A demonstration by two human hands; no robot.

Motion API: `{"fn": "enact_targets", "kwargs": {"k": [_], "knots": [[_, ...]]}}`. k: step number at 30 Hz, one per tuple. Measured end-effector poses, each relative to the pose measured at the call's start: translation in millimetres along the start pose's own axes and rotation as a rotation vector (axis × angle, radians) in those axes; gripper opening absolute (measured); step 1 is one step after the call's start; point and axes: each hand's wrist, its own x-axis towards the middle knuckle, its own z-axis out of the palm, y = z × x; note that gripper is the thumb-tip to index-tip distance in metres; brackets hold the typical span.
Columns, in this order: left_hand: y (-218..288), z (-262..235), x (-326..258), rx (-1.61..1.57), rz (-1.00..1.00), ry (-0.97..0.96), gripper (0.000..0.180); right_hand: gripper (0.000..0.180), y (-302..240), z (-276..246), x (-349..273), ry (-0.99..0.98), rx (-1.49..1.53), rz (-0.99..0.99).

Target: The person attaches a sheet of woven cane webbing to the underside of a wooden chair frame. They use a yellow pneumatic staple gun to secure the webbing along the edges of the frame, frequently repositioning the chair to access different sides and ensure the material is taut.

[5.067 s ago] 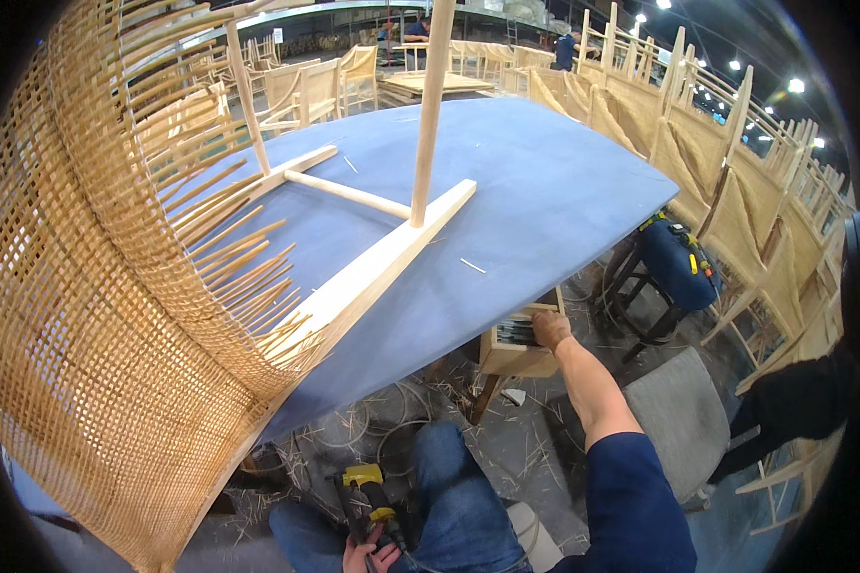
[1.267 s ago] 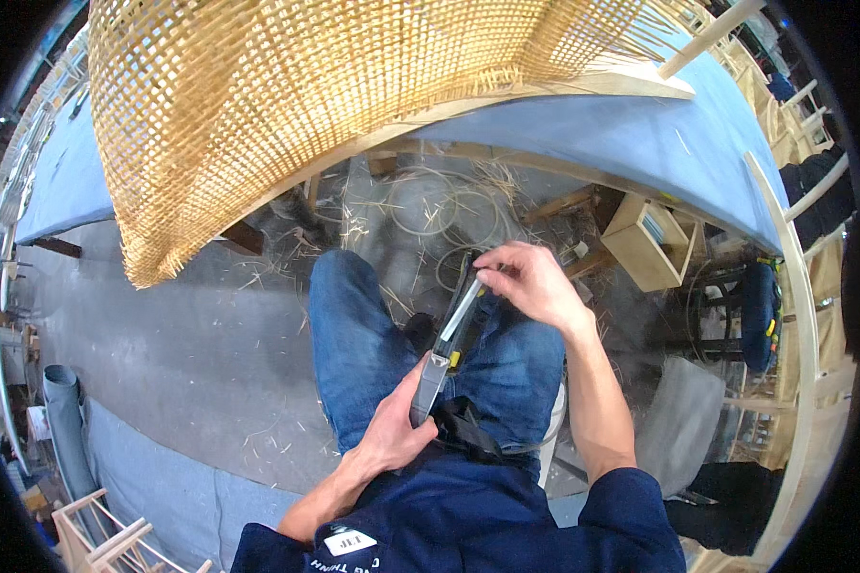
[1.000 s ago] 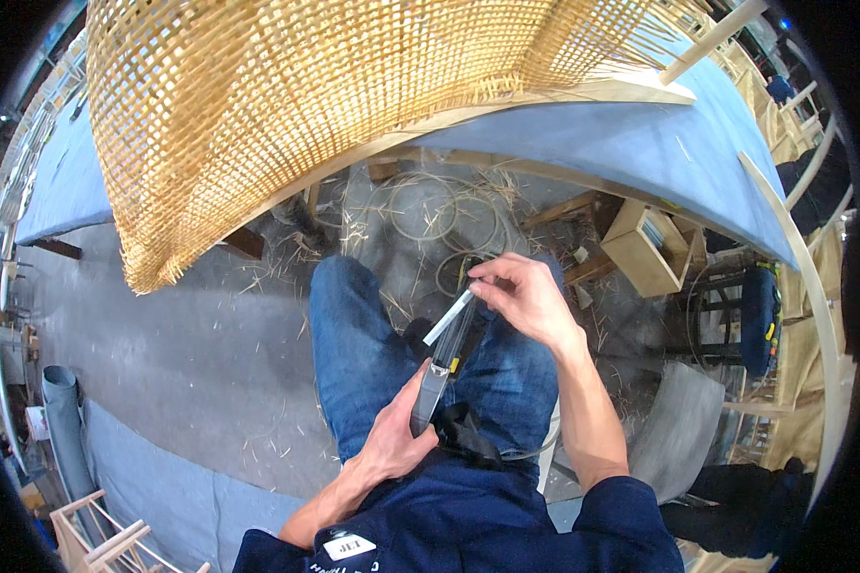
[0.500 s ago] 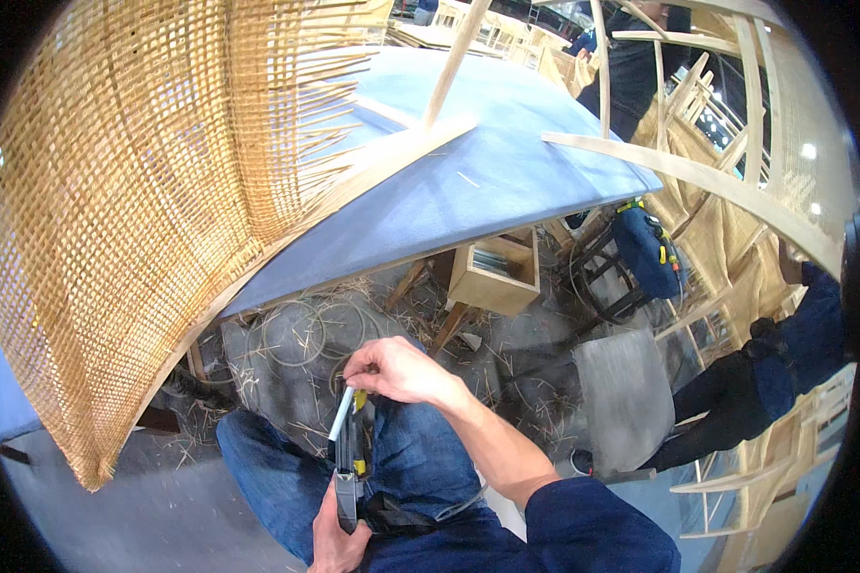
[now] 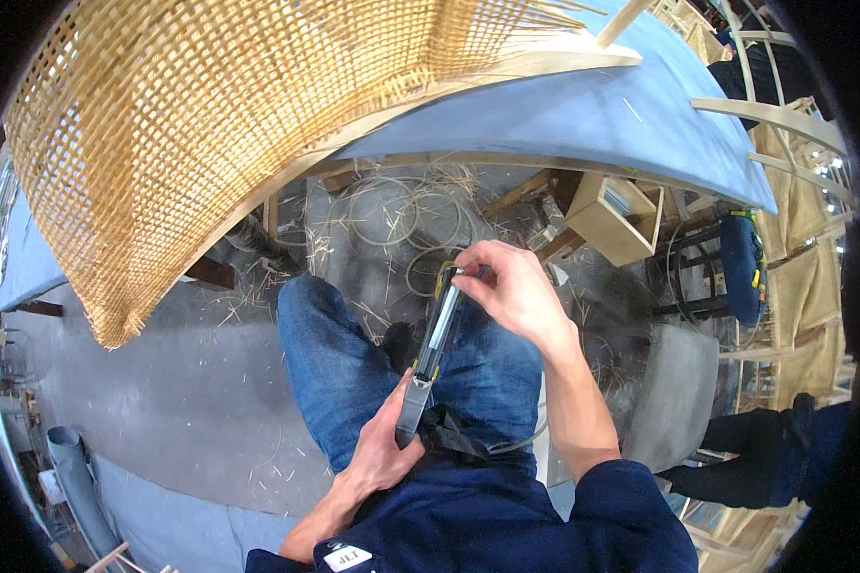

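Above my lap is a staple gun (image 5: 428,361) with a long dark magazine pulled open, pointing away from me. A silvery strip of staples (image 5: 442,325) lies along the magazine channel. My left hand (image 5: 384,447) is closed around the grey magazine slide at the near end. My right hand (image 5: 518,294) pinches at the far end of the strip, with thumb and index finger close together; its other fingers are curled. Beyond my hands, a woven cane sheet (image 5: 201,172) on a curved pale wooden frame (image 5: 354,138) overhangs the table.
The table has a blue padded top (image 5: 554,119). Under its edge stands a wooden box (image 5: 613,224) with strips inside. Hose coils (image 5: 387,215) and cane scraps lie on the floor. A blue-seated stool (image 5: 741,267) and a person in dark clothes (image 5: 755,454) are at right.
My right hand has brought the staple strip from a tilt above the magazine down into line with its channel. My left hand still holds the slide. The whole view has shifted leftward.
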Motion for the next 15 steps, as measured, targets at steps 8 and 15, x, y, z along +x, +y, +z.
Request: {"fn": "enact_targets", "kwargs": {"k": [8, 15], "knots": [[-2, 1, 2, -0.054, -0.039, -0.003, 0.088, 0.038, 3, 15, -1, 0.051, 0.079, 0.021], [-12, 2, 0, -0.081, -0.027, 0.027, 0.084, 0.039, 27, 25, -16, 0.272, 0.549, 0.232]]}}
